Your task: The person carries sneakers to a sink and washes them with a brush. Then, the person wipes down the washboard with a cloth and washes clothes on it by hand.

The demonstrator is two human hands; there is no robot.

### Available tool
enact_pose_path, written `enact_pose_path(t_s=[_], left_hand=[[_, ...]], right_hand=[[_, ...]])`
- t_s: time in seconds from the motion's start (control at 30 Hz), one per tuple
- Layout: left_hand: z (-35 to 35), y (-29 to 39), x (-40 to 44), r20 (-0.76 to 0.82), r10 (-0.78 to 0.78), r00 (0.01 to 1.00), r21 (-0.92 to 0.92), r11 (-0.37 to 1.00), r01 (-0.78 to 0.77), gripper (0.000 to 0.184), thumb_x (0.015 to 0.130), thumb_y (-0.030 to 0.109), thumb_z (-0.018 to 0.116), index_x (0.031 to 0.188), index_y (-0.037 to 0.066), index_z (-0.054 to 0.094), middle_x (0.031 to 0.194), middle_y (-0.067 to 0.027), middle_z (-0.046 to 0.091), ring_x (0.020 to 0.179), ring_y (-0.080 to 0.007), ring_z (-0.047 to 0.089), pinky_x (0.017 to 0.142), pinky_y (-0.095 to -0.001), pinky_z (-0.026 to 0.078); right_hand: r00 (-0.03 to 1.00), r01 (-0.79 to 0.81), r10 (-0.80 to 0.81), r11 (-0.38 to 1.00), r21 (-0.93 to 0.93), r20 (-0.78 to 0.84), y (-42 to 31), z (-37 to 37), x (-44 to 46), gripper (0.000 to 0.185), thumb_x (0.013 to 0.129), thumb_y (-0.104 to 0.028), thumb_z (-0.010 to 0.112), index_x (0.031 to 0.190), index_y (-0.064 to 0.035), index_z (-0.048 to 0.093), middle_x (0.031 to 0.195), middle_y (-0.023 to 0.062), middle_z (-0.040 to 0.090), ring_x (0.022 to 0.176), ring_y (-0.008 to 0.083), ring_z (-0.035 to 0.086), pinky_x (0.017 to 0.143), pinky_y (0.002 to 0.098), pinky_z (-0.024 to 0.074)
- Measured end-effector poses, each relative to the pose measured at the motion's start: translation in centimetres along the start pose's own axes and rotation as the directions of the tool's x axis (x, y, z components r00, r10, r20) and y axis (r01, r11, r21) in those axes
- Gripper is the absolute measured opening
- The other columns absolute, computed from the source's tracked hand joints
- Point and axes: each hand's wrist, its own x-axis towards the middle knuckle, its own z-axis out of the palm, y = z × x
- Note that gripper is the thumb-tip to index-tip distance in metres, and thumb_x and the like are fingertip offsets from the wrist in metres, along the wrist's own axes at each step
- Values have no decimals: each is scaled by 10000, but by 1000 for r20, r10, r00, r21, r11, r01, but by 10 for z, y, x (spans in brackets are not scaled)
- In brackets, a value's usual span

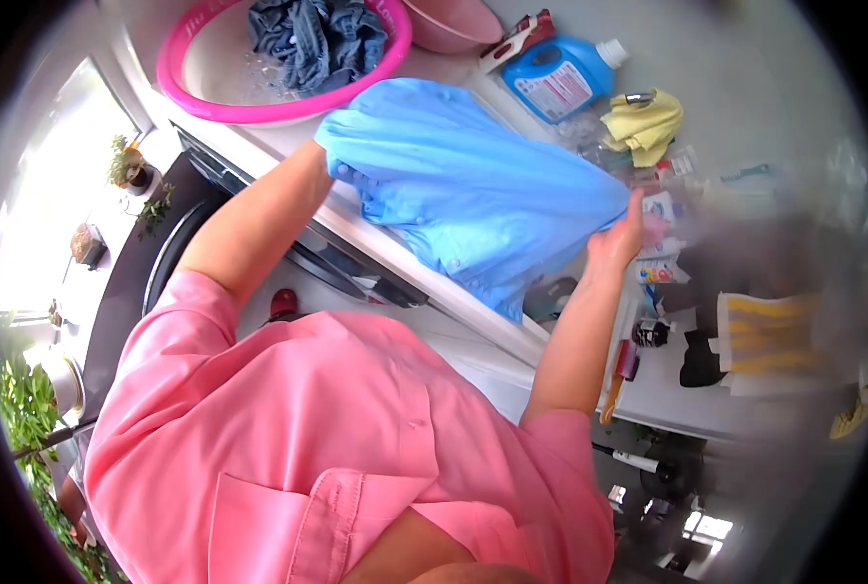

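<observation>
A light blue buttoned shirt (492, 185) is spread out between my two arms, over the counter's front edge. My left forearm (283, 190) goes in under the cloth at its left end, so the left hand and its fingers are hidden. At the other end, my right hand (619, 236) grips the shirt's edge with the thumb up, drawing the fabric taut. Beyond the shirt stands a pink-rimmed basin (183, 73) with wet dark blue denim (317, 44) in water.
A blue detergent bottle (555, 80) lies behind the shirt, beside a yellow cloth (643, 127). A pink bowl (453, 24) is at the back. Brushes (621, 375) and small packets (660, 271) lie right. Potted plants (137, 175) stand by the window on the left.
</observation>
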Motion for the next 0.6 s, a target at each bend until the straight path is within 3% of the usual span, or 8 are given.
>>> enact_pose_path(t_s=[0.1,0.17,0.23,0.47,0.6], left_hand=[[-21,-2,-6,-15,-53,998,1,999,53,270,901,163,541,1123,22,600,1093,-100,633,875,-164,643,748,-305,541],[-21,-1,-21,-60,-44,997,-525,851,6,332,947,266,457,1092,-1,592,1052,-146,642,897,-237,647,799,-349,545],[-17,8,-32,-20,82,996,-445,892,-82,328,931,312,484,1079,53,618,1041,-125,647,883,-230,640,781,-351,533],[-13,11,-30,-23,109,994,-329,938,-111,323,930,301,476,1079,52,619,1049,-127,643,898,-236,631,792,-351,520],[-7,17,-30,-4,141,990,-265,954,-137,321,930,294,472,1079,51,619,1053,-129,641,907,-239,626,798,-350,513]], right_hand=[[995,71,-67,996,-49,76,-27,9,7,388,903,-270,593,1089,70,567,1055,133,588,946,205,574,822,341,467],[987,84,-71,993,-86,143,-38,14,2,373,901,-259,597,1081,67,574,1043,126,594,940,201,578,817,340,468],[974,58,-30,991,-117,227,-46,24,-4,351,908,-247,589,1068,66,584,1020,119,603,915,200,587,811,333,469],[955,-126,160,981,-145,248,-53,42,3,322,916,-193,580,1104,68,558,1039,123,610,920,211,605,812,344,482],[947,-227,244,969,-100,210,-52,52,20,350,924,-192,566,1174,46,508,1104,139,601,1006,244,593,879,390,477]])
